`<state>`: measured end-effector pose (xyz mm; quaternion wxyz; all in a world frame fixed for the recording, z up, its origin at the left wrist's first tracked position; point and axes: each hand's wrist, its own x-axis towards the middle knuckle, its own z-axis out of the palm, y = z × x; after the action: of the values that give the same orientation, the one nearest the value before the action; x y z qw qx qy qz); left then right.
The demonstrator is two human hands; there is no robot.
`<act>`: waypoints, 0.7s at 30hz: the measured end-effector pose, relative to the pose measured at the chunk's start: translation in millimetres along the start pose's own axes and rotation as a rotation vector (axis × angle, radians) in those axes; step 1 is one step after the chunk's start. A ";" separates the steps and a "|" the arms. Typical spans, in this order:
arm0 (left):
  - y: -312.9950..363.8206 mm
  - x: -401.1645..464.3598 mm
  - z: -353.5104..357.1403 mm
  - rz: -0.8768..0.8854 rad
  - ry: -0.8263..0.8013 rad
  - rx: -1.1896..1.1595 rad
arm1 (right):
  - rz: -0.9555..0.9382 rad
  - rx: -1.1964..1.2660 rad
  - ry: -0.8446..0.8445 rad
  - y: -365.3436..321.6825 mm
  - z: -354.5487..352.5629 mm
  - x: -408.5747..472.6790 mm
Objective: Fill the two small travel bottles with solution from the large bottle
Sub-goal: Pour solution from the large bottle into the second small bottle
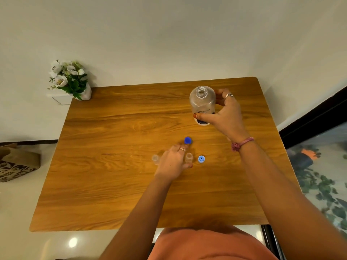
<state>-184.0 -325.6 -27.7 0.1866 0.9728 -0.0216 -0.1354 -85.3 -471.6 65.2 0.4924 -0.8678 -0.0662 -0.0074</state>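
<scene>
The large clear bottle (202, 102) stands uncapped at the back right of the wooden table (112, 184), and my right hand (225, 115) grips its side, thumb across the label. Two small clear travel bottles stand open near the middle, one (155, 159) left of my left hand and one (189, 157) right of it. My left hand (171, 164) lies palm down between them, fingers stretched forward. Its fingertips reach the dark blue cap (187, 140), and its thumb sits just below the right small bottle. A light blue cap (201, 159) lies right of that bottle.
A white pot of white flowers (70, 79) stands at the table's back left corner against the wall. A brown paper bag (16, 162) sits on the floor to the left. A leaf-patterned surface (323, 175) lies to the right.
</scene>
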 end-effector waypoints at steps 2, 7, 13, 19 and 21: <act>5.9 9.1 3.5 -0.001 -0.064 0.057 | 0.005 0.004 0.010 2.8 -4.9 -1.1; 13.1 18.2 6.3 -0.043 -0.103 0.011 | 0.022 -0.002 0.028 10.7 -15.6 -5.7; 20.0 12.8 -21.5 -0.162 0.047 -0.303 | 0.038 0.019 0.043 14.3 -28.5 -5.3; 36.5 -3.2 -102.7 -0.060 0.338 -0.636 | -0.017 0.011 0.102 -5.9 -39.0 3.9; 41.8 -9.4 -124.2 -0.017 0.361 -0.707 | -0.043 0.020 0.096 -14.9 -41.3 6.0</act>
<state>-159.0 -319.2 101.1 0.5096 0.8570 0.0674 0.0371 -79.0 -498.7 99.7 0.5035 -0.8598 -0.0613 -0.0592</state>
